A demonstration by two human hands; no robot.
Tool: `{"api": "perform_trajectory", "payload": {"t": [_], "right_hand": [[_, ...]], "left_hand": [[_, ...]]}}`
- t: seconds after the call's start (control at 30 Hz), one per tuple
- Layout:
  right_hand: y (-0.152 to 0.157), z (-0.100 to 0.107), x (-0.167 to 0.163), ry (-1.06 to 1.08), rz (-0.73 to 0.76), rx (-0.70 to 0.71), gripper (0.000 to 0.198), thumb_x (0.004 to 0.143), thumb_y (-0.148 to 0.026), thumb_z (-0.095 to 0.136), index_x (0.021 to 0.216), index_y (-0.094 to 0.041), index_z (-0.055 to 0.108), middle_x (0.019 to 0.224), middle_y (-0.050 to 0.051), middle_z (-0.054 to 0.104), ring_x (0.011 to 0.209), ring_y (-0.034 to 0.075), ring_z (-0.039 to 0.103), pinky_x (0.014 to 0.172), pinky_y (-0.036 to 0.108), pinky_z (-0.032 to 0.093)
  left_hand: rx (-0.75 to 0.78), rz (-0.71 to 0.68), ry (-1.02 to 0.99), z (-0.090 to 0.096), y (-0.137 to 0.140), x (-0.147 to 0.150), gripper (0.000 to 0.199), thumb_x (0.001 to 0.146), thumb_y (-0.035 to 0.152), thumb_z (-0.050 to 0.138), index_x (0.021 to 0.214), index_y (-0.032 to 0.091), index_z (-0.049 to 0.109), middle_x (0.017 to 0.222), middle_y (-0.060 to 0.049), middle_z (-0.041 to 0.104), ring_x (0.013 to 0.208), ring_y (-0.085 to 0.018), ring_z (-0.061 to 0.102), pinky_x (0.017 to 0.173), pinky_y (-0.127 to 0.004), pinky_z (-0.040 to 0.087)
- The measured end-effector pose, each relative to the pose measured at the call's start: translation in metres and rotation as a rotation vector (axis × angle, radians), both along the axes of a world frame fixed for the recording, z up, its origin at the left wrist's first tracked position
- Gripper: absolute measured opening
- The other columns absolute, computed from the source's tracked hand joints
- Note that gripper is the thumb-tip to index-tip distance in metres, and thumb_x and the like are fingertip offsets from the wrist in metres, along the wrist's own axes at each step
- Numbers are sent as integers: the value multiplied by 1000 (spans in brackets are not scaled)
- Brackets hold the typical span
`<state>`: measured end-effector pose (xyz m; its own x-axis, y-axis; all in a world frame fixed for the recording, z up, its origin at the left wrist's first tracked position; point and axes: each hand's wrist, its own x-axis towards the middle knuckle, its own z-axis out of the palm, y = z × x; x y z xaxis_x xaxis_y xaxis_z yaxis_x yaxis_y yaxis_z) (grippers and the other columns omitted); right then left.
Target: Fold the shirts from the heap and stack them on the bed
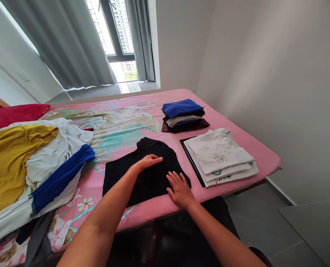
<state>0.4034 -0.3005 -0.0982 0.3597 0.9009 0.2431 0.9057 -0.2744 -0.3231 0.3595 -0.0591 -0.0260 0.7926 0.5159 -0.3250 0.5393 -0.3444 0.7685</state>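
A black shirt (154, 181) lies partly folded on the bed near its front edge, collar pointing away from me. Over its middle is my left hand (149, 162), seen from the side with its fingers stretched out to the right. Whether that palm touches the cloth I cannot tell. Flat on the shirt's lower right part rests my right hand (180, 190), fingers slightly spread. Neither hand grips anything. Just right of the shirt sits a stack of folded white T-shirts (217, 155) on darker cloth, the top one with a small line drawing.
Behind stands a stack of folded clothes (183, 115), blue on top. To the left is a loose heap with a yellow garment (12, 159), white cloth and a blue piece (59, 181). A pink flowered sheet (131, 137) covers the bed. A wall borders the right side.
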Motion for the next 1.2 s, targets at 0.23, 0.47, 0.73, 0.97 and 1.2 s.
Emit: {"api": "perform_trajectory", "payload": {"t": [0.23, 0.47, 0.73, 0.97, 1.2], "right_hand": [[0, 0, -1, 10, -5, 5, 53, 91, -37, 40, 142, -21, 37, 150, 3, 31, 140, 20, 20, 116, 44, 8], [-1, -1, -2, 2, 3, 8, 53, 92, -38, 39, 142, -20, 37, 150, 3, 31, 140, 20, 20, 116, 44, 7], [-2, -4, -2, -27, 7, 4, 54, 92, -39, 39, 142, -18, 36, 150, 4, 30, 141, 20, 19, 116, 45, 9], [7, 19, -13, -12, 47, 46, 48, 94, -36, 35, 140, -20, 40, 146, 6, 37, 141, 21, 20, 115, 49, 8], [36, 26, -17, 52, 128, -136, 51, 93, -41, 37, 139, -19, 41, 146, 8, 38, 137, 25, 28, 112, 57, 12]], "left_hand": [[434, -112, 69, 4, -3, -38, 63, 64, 15, 68, 125, 22, 55, 102, -5, 65, 95, -19, 62, 85, -28, 48], [767, -237, -192, -10, -64, -75, 34, 92, 24, 34, 114, 24, 60, 111, -7, 62, 111, -18, 54, 101, -33, 38], [925, -286, -66, -39, -100, -95, 72, 82, 50, 53, 144, 21, 31, 152, -12, 27, 141, -30, 20, 114, -54, 11], [895, -278, -128, -34, -99, -105, 57, 87, 43, 49, 138, 20, 42, 144, -12, 42, 138, -28, 29, 115, -51, 16], [831, -287, -62, -41, -90, -121, 60, 89, 46, 44, 144, 25, 32, 151, -9, 30, 141, -25, 23, 113, -54, 16]]}}
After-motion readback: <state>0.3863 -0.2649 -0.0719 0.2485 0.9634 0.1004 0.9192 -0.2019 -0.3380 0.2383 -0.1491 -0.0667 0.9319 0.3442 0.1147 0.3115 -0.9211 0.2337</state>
